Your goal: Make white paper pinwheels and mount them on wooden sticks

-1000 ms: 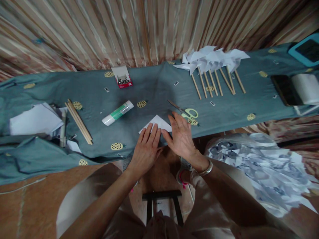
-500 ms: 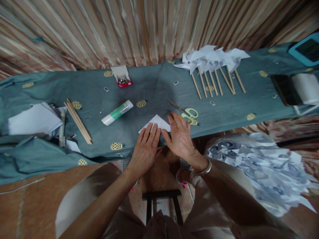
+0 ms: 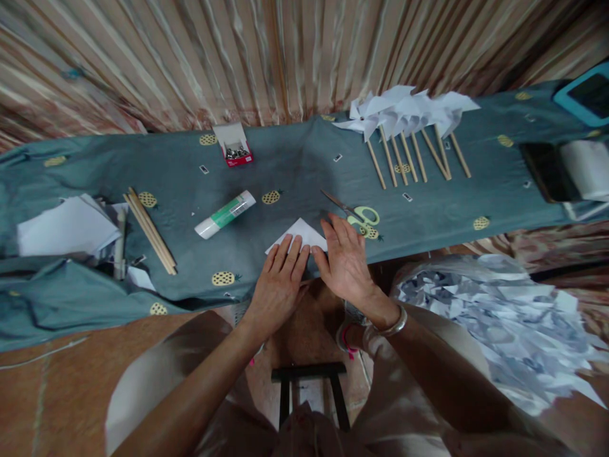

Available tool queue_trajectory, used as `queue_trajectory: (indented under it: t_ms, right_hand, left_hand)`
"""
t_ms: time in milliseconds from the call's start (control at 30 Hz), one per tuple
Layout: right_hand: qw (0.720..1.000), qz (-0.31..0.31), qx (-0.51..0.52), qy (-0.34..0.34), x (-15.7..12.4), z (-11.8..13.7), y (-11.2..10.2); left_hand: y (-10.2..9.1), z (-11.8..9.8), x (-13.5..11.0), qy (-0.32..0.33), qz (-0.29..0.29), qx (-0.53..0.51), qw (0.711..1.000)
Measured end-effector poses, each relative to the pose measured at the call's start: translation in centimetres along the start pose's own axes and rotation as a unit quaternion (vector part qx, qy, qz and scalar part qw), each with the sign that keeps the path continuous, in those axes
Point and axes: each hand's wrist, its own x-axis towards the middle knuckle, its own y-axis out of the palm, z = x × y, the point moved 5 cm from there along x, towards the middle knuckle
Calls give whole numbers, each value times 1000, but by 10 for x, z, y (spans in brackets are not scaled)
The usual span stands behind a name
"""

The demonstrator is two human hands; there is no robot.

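Note:
A white sheet of paper (image 3: pixel 301 230), folded to a triangle with its point away from me, lies near the table's front edge. Flat on its left part rest the stretched fingers of my left hand (image 3: pixel 280 279). My right hand (image 3: pixel 346 261) is open at the paper's right corner, fingers extended and palm down. Just beyond the right fingertips lie scissors (image 3: pixel 364 216) with pale green handles, blades pointing up and left. A white and green glue stick (image 3: pixel 225 214) lies to the left of the paper. The hands cover the paper's lower edge.
Several paper pinwheels on wooden sticks (image 3: pixel 409 114) lie at the back right. A small red box (image 3: pixel 239 160) of metal pins stands at the back. Loose sticks (image 3: pixel 151 235) and paper sheets (image 3: pixel 69 228) lie at left. A bag of paper pieces (image 3: pixel 495 324) stands below the table's right side.
The right hand has shifted very slightly to the right along the folded paper. The left hand stays on the paper, and the other things keep their places.

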Motion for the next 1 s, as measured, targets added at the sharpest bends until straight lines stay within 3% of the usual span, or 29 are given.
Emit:
queue_trajectory:
  t_ms: [500,1000]
  right_hand:
    - [1000,6,-3,-4,-4,-5,-2]
    - [999,-4,-37,-27,-8,-9,0]
  left_hand:
    - [-1,6,-6,-9,-17,2,1000]
    - [-6,19,-18,-46,13,23,999]
